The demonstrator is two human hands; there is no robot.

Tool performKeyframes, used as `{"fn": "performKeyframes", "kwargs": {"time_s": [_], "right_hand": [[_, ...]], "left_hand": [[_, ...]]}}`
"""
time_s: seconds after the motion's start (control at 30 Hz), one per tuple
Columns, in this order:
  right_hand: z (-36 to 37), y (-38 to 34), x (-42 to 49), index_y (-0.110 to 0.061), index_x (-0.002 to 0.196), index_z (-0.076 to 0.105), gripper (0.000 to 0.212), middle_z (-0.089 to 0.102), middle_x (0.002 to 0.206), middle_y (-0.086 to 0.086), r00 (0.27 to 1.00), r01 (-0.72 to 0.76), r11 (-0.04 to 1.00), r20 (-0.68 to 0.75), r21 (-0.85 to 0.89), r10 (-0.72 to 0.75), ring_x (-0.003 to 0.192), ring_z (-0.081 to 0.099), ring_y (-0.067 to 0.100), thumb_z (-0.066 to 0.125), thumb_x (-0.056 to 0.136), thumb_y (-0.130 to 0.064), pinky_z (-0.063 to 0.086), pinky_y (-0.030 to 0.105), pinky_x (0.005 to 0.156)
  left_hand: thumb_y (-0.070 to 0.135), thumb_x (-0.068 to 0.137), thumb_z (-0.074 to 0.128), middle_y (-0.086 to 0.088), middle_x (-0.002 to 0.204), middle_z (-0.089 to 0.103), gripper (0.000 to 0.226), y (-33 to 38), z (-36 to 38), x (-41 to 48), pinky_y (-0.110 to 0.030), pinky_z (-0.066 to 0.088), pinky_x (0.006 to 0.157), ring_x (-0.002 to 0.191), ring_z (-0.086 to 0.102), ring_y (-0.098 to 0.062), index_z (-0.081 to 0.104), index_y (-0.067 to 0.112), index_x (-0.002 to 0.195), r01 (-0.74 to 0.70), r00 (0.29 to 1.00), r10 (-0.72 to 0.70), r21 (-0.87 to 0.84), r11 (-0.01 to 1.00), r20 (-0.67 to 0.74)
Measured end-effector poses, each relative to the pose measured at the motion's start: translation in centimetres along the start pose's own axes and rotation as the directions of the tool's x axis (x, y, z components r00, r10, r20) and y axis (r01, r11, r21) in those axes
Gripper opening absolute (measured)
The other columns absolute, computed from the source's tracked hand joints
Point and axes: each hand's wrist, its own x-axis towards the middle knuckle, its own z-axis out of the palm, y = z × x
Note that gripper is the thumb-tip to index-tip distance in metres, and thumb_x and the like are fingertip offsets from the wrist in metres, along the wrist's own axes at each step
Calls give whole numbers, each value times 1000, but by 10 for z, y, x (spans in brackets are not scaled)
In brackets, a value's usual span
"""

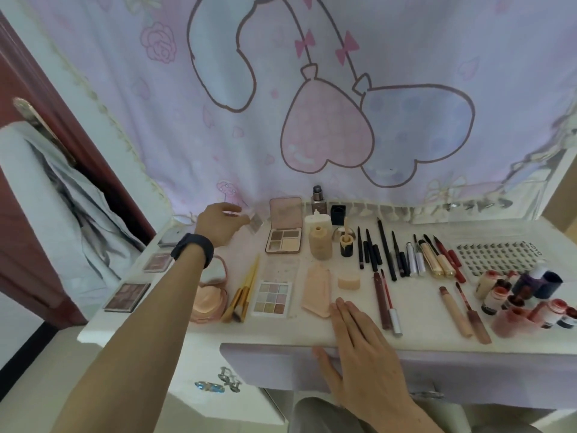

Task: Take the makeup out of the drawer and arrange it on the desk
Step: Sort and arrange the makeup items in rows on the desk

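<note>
My left hand point(218, 225) reaches to the back left of the white desk point(312, 337) and pinches a small clear-cased palette point(255, 222) between its fingertips, just above the desk. My right hand point(359, 348) lies flat and open over the desk's front edge, on top of the drawer front point(268, 367), which looks pushed in. Makeup lies in rows on the desk: an open four-pan eyeshadow palette point(284, 235), a nine-pan pastel palette point(271, 296), gold-handled brushes point(245, 295), a beige foundation bottle point(320, 246), and dark pencils point(387, 251).
Three dark blush compacts point(127, 296) line the desk's left edge. A round pink compact point(209, 295) sits under my left forearm. Small nail-polish bottles point(527, 300) crowd the right end beside a false-lash card point(499, 254). A cartoon-print curtain point(312, 104) hangs behind.
</note>
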Motion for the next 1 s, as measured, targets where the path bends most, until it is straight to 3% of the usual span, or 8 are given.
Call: {"fn": "performKeyframes", "kwargs": {"time_s": [0.17,0.3,0.4,0.5,0.57,0.8,0.93,1.0], "right_hand": [[-13,-4,3,-2,135,62,73,62,139,9,996,-27,997,88,77,20,129,59,25,45,92,-58,46,41,107],[-31,-2,10,-26,156,33,68,35,154,-19,947,-260,889,278,378,159,142,30,1,41,99,-62,26,25,117],[-53,3,24,-45,135,47,42,54,127,-39,894,-449,580,334,680,300,116,51,-13,56,96,-56,44,26,107],[-76,8,44,-32,128,59,36,76,106,-14,818,-495,112,418,862,394,92,74,9,67,94,-39,61,28,79],[-87,15,51,-30,127,61,35,78,102,-7,820,-460,13,419,888,390,84,76,16,70,93,-32,59,23,68],[-98,39,38,-23,105,77,16,78,90,-3,855,-307,123,217,944,471,80,74,18,74,91,-15,60,24,66],[-100,45,30,-34,103,76,19,75,80,-13,880,-183,435,-51,882,472,64,69,11,73,93,-18,55,18,60],[-100,47,28,-31,107,77,18,75,85,-16,877,-142,554,-155,820,454,75,71,7,74,92,-20,56,21,69]], "left_hand": [[20,90,71,-6,104,75,28,23,-9,-57,-19,57,73,89,74,-14,69,16,118,-27,996,59,-392,920,72],[19,89,72,1,100,77,21,38,0,-106,-26,58,85,94,73,-14,73,23,110,-41,985,120,-502,864,126],[17,85,74,7,104,76,25,48,14,-134,-28,57,87,97,71,-11,77,29,106,-55,971,158,-479,876,178],[23,86,74,9,107,75,24,59,30,-156,-30,58,87,97,71,-12,76,31,108,-68,943,206,-453,889,263],[25,88,72,8,105,75,21,66,41,-168,-29,58,86,95,71,-14,76,31,108,-91,922,245,-447,890,300],[23,97,60,2,103,76,20,78,72,-188,-37,55,91,97,71,-16,74,25,112,-83,872,268,-413,907,411],[37,97,61,9,99,76,17,86,88,-195,-25,58,80,90,72,-11,70,38,111,-91,875,269,-409,908,402],[49,93,61,9,97,76,21,90,95,-201,-21,58,75,88,73,-11,67,43,112,-53,875,254,-440,896,412]]}}
